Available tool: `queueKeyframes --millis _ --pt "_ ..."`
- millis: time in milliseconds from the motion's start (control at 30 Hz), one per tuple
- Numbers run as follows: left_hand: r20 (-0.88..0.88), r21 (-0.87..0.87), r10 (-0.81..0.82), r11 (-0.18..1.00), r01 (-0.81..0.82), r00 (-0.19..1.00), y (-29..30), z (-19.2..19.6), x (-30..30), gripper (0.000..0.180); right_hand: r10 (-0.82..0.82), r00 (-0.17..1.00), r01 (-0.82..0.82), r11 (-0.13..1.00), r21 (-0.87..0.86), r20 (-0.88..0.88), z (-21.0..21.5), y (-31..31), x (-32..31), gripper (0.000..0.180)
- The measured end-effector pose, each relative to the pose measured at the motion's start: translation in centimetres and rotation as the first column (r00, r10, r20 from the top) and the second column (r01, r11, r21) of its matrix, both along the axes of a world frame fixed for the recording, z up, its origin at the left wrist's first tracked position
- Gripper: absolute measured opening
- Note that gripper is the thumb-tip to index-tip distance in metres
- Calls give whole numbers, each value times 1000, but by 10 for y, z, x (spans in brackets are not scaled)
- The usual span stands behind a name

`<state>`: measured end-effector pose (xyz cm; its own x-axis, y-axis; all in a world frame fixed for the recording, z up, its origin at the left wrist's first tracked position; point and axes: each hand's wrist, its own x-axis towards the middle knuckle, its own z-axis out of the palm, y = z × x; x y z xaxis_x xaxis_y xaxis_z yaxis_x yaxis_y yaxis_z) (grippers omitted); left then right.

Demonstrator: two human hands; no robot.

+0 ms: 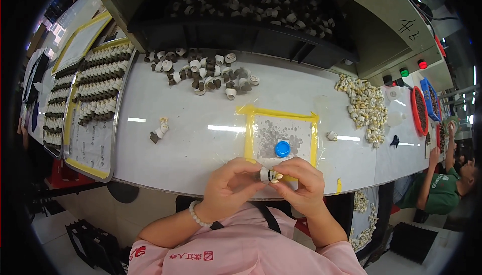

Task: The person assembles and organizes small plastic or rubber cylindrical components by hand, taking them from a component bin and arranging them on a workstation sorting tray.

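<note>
Both hands meet over the table's front edge, holding a small white figurine part (266, 175) with dark bands and a cream-yellow piece at its right end. My left hand (230, 183) pinches the white end, thumb and forefinger closed on it. My right hand (304, 182) grips the cream-yellow end in its fingertips. Just beyond them a round blue cap (282, 149) sits on a spotted sheet (263, 132) bordered with yellow tape. Off to the left, one small figure (159, 130) with a dark base and cream top lies on its side.
A metal tray (113, 147) with rows of figures stands at left. White-and-dark parts (201, 71) lie scattered beneath a black bin (226, 46). Cream pieces (364, 106) are heaped at right, beyond one loose piece (332, 136). Red (419, 109) and blue baskets stand farther right, near another person (442, 189).
</note>
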<state>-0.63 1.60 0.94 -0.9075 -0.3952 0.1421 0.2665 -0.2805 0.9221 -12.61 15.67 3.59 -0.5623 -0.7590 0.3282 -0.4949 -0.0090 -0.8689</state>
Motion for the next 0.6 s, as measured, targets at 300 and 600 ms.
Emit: queueKeyframes --millis 300,600 --pt "100 144 -87 987 72 991 -7 1 -1 30 0 987 -10 998 -60 -159 -5 1 1 34" --pt "145 -31 39 999 -35 989 -2 -3 0 22 18 985 -24 999 -34 -171 -6 4 1 35"
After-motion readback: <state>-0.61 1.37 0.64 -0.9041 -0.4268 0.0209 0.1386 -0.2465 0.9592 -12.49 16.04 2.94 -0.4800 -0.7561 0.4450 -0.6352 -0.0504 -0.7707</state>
